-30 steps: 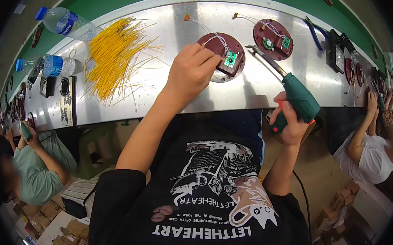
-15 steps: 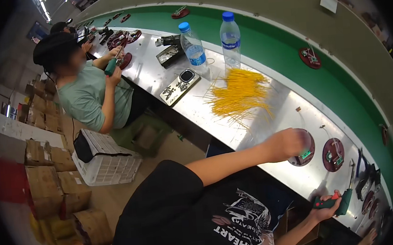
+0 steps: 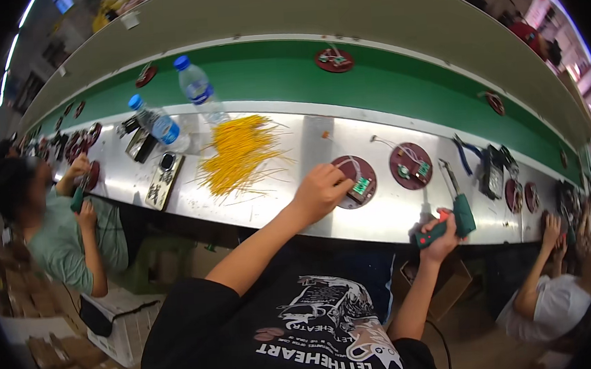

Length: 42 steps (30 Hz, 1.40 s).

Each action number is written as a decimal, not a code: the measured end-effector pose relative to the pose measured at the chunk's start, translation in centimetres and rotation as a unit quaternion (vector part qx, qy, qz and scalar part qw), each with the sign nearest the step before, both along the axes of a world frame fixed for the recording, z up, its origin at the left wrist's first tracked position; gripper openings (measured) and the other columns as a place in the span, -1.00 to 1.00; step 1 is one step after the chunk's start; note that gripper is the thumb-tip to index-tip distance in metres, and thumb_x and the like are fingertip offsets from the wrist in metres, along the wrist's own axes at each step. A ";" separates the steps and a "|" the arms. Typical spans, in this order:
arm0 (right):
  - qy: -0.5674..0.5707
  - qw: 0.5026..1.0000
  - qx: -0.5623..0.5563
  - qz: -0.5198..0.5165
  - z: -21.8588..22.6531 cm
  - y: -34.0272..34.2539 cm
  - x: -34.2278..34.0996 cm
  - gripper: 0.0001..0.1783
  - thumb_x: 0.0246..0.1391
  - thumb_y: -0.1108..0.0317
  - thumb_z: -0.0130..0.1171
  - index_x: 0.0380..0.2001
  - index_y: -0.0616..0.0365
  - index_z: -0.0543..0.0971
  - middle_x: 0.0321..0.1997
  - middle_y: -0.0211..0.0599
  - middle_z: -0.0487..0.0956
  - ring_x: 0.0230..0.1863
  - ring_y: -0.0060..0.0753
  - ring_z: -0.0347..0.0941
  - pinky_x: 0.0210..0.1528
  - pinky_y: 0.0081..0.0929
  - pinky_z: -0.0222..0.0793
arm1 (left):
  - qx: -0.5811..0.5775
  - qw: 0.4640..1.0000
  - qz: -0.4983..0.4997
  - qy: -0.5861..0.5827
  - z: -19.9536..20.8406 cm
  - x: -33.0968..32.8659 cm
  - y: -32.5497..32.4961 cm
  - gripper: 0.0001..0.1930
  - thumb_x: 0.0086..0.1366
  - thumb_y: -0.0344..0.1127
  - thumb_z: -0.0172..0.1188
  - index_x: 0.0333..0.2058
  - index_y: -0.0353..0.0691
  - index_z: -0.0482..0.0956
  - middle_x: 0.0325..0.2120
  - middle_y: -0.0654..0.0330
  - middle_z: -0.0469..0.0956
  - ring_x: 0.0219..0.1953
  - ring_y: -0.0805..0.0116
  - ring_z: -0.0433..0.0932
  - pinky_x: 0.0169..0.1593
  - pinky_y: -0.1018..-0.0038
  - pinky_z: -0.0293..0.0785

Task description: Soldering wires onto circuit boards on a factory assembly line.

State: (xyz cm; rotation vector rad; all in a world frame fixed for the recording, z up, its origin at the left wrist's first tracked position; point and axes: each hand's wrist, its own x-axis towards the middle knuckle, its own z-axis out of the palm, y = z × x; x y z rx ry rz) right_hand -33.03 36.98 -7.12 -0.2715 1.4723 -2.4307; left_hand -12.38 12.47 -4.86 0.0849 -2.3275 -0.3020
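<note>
My left hand (image 3: 322, 195) has curled fingers at the left side of a round dark red disc (image 3: 361, 171), its fingertips by the green circuit board (image 3: 362, 187) on it. Whatever is between those fingertips is too small to make out. My right hand (image 3: 442, 241) grips a green soldering gun (image 3: 461, 217) with a red trigger. Its thin metal tip points up and away, apart from the discs. Just right of the first disc lies a second dark red disc (image 3: 411, 165) with a green board and pale wires.
A heap of yellow wires (image 3: 238, 154) lies left of my hands, beside two water bottles (image 3: 198, 88) and a phone (image 3: 165, 181). Pliers (image 3: 467, 155) and black parts sit to the right. More discs (image 3: 333, 60) rest on the green belt. Co-workers sit on both sides.
My view has swung to the right, so the bench appears shifted left. My left hand has drawn back left across the disc, showing more of its board. The soldering gun stays in my right hand.
</note>
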 end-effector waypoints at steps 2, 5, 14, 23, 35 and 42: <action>-0.002 1.000 0.004 -0.007 0.4 -0.1 0.3 -0.66 0.34 0.17 -0.01 -0.18 0.29 0.49 -0.67 -0.28 0.43 -0.68 -0.44 0.35 -0.58 -0.49 0.33 | 0.002 1.000 -0.003 -0.011 0.3 -0.3 0.1 -0.78 -0.02 -0.48 0.28 -0.31 -0.21 0.63 -0.41 0.20 0.49 -0.31 0.19 0.47 -0.23 0.31 0.39; 0.002 1.000 0.001 -0.008 0.5 -0.1 0.2 -0.68 0.33 0.18 0.00 -0.18 0.29 0.49 -0.64 -0.28 0.45 -0.68 -0.44 0.36 -0.58 -0.48 0.34 | -0.005 1.000 0.008 -0.029 0.9 -0.4 0.4 -0.78 -0.02 -0.51 0.30 -0.32 -0.22 0.64 -0.42 0.19 0.49 -0.32 0.18 0.47 -0.24 0.31 0.39; -0.002 1.000 0.012 -0.011 0.5 -0.3 0.5 -0.70 0.31 0.22 0.02 -0.15 0.29 0.47 -0.58 -0.28 0.47 -0.69 -0.46 0.37 -0.59 -0.45 0.37 | 0.015 0.998 0.011 -0.060 2.0 -1.2 -0.6 -0.69 -0.04 -0.42 0.33 -0.23 -0.22 0.64 -0.29 0.14 0.55 -0.19 0.12 0.47 -0.09 0.22 0.35; -0.003 0.998 0.010 -0.066 1.0 -1.1 0.8 -0.70 0.30 0.24 0.02 -0.15 0.31 0.46 -0.55 -0.25 0.49 -0.70 -0.48 0.36 -0.62 -0.48 0.35 | 0.030 0.970 -0.047 -0.238 6.1 -4.9 -5.8 -0.37 -0.13 -0.14 0.37 0.04 -0.06 0.58 -0.13 0.08 0.53 0.02 0.03 0.35 0.14 0.10 0.16; 0.019 0.995 0.025 -0.099 0.7 -1.3 1.2 -0.68 0.30 0.30 -0.03 -0.08 0.38 0.43 -0.30 -0.12 0.55 -0.70 -0.48 0.36 -0.66 -0.51 0.35 | -0.147 0.934 0.171 -0.276 5.6 -22.6 -27.1 -0.39 0.04 -0.18 0.29 0.15 0.03 0.51 0.08 0.12 0.51 0.19 -0.04 0.31 0.25 0.05 0.14; 0.027 0.993 0.032 -0.111 0.8 -1.9 1.4 -0.69 0.30 0.31 -0.05 -0.08 0.39 0.42 -0.29 -0.11 0.54 -0.70 -0.47 0.37 -0.65 -0.50 0.37 | -0.059 0.892 0.065 -0.443 5.2 -28.1 -28.4 -0.31 0.02 -0.18 0.33 0.22 0.17 0.47 0.08 0.12 0.51 0.23 -0.06 0.30 0.25 -0.01 0.17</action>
